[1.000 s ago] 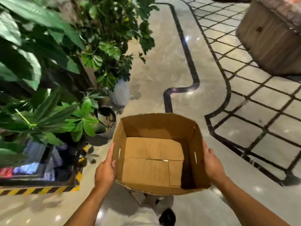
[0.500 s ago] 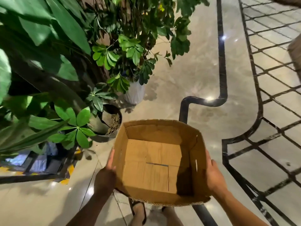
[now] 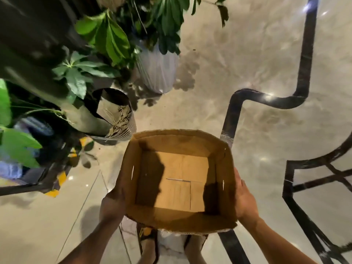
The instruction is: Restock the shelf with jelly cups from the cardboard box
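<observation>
Cardboard box [image 3: 175, 143] near pot [image 3: 131, 126], perhaps leaf-filled

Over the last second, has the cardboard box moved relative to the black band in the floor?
Yes. The cardboard box has shifted left: the black floor band met its far edge near the middle, now it meets the far right corner.

The cardboard box [image 3: 177, 143] is plain brown and open at the top, with a slightly ragged rim. It is carried roughly level above the floor between the left hand [image 3: 112, 202] and the right hand [image 3: 245, 201], each pressed flat against an outer side wall. Inside, the folded bottom flaps lie closed and bare, partly in shadow. Each side wall has a small slit.
</observation>
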Motion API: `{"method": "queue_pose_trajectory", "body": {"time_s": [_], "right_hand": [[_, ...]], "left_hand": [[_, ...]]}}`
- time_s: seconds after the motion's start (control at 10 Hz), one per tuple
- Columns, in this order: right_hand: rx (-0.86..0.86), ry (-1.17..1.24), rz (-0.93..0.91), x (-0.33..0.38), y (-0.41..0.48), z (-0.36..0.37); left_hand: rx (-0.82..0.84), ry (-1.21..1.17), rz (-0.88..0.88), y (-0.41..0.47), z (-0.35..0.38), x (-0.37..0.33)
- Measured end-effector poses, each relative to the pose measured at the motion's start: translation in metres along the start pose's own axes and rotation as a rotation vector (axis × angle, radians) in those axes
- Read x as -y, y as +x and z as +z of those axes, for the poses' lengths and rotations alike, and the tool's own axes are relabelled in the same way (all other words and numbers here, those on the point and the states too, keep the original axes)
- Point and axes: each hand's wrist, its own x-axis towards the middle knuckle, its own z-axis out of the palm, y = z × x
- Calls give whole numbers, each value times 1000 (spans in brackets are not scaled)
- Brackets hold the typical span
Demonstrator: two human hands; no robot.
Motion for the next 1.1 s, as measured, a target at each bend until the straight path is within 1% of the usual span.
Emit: {"method": "queue_pose_trajectory", "body": {"time_s": [0.1,0.2,0.3,0.4,0.6,0.7,0.8,0.9,1.0,1.1], "right_hand": [[10,6,13,-31,44,39],[-8,12,-3,-46,65,59],[-25,74,18,-57,90,85],[-35,83,35,-64,105,104],[-39,261,111,-77,123,137],[-34,152,100,-74,119,145],[14,97,92,-76,114,150],[108,26,119,-80,120,149],[160,-2,171,-72,132,135],[142,-287,137,-43,134,107]], "left_hand": [[1,219,156,36,43,-1],[10,244,177,57,65,4],[6,225,220,87,94,13],[9,216,271,111,112,19],[-14,123,379,137,136,24],[42,156,309,142,139,27],[141,170,279,134,134,30],[236,85,331,117,119,17],[259,69,283,118,106,-2],[319,305,190,110,75,-32]]}}
